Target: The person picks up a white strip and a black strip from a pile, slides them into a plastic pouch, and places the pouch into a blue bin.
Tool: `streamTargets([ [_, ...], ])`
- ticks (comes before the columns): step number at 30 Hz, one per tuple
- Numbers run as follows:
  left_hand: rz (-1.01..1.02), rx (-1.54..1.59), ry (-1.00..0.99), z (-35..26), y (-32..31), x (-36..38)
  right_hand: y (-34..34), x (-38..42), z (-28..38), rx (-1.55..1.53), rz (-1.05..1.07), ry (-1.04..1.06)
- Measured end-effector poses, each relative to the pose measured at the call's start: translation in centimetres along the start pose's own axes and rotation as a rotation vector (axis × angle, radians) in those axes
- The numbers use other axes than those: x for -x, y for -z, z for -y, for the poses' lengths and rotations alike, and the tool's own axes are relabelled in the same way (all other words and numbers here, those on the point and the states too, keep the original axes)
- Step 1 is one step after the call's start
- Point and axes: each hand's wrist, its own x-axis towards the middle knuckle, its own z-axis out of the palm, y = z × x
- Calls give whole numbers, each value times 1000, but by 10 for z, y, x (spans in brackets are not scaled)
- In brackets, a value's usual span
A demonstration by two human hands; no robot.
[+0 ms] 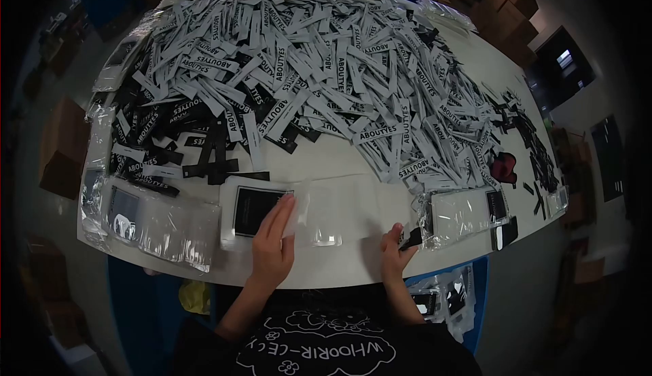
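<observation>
My left hand lies flat on a clear plastic bag at the table's near edge, fingers stretched out and pressing its left end. A black insert shows through another bag just left of my fingers. My right hand pinches a small black label beside the bag's right end. A huge heap of grey and white "ABOUTYES" labels covers the middle of the table beyond both hands.
Black labels are scattered at the left. Stacks of clear bags lie at the near left and near right. More black strips and a dark red item lie at the right. Cardboard boxes stand behind.
</observation>
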Motion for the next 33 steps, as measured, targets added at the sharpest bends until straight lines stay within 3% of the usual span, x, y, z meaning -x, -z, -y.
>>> streamTargets([
  [1,-86,-142,-175,-7,5,-3,-9,8,12,-86,12,7],
  [3,16,-297,-264,-32,3,1,-17,23,7,-264,106,79],
  [4,91,-367,-278,-42,-2,6,-26,31,20,-168,130,31],
  [6,160,-386,-286,-37,-16,18,-33,20,26,121,368,161],
  [7,219,-329,-220,-34,-19,22,-38,9,50,343,568,79],
  [8,277,-269,-155,-32,-20,23,-36,8,60,339,569,86],
  [10,295,-230,-177,-32,0,21,-32,5,70,256,702,-124],
  [12,417,152,53,-35,18,25,-26,11,53,274,799,-65],
  [13,381,345,178,-37,17,23,-30,17,57,318,860,-19],
  [14,379,346,184,-33,13,28,-30,24,46,384,895,11],
  [18,159,351,249,-27,7,33,-45,26,47,279,900,109],
  [20,81,358,256,-30,5,31,-51,25,56,226,749,352],
  [22,69,255,215,-32,-1,29,-56,32,66,380,720,425],
  [24,69,234,223,-37,-1,28,-64,40,67,628,691,631],
  [33,142,-58,152,-34,5,19,-64,43,44,604,626,674],
])
